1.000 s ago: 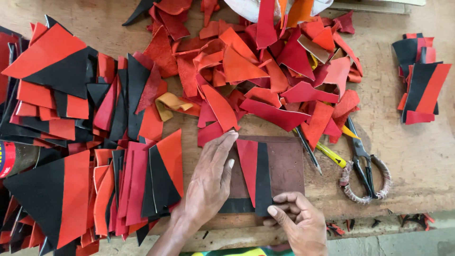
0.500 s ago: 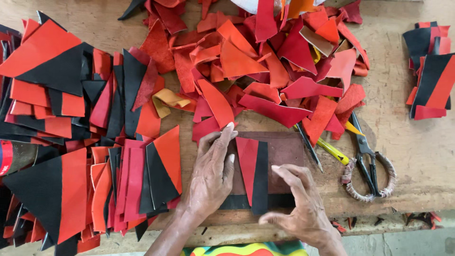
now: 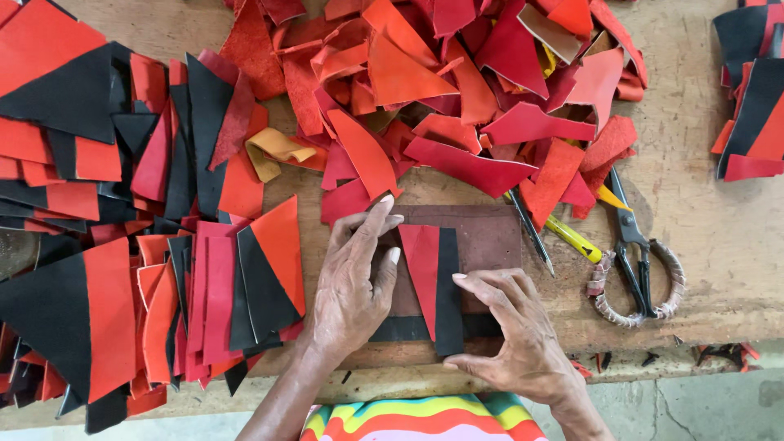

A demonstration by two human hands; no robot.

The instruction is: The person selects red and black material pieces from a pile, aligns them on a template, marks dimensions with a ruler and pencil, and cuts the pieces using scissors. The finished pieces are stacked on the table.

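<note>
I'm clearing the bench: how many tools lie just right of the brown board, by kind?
Scissors with wrapped handles: 1
Yellow-handled tool: 1
Thin dark pointed tool: 1
Total: 3

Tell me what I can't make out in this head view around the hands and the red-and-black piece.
- Brown board: its left part lies under the left hand, its lower edge under the right hand.
- Red-and-black piece: bottom tip covered by the right hand's thumb.
- Stacks of joined pieces: cut off by the left edge.
- Pointed tool: its upper end is buried under red scraps.
- Scissors: blade tips under scraps.
</note>
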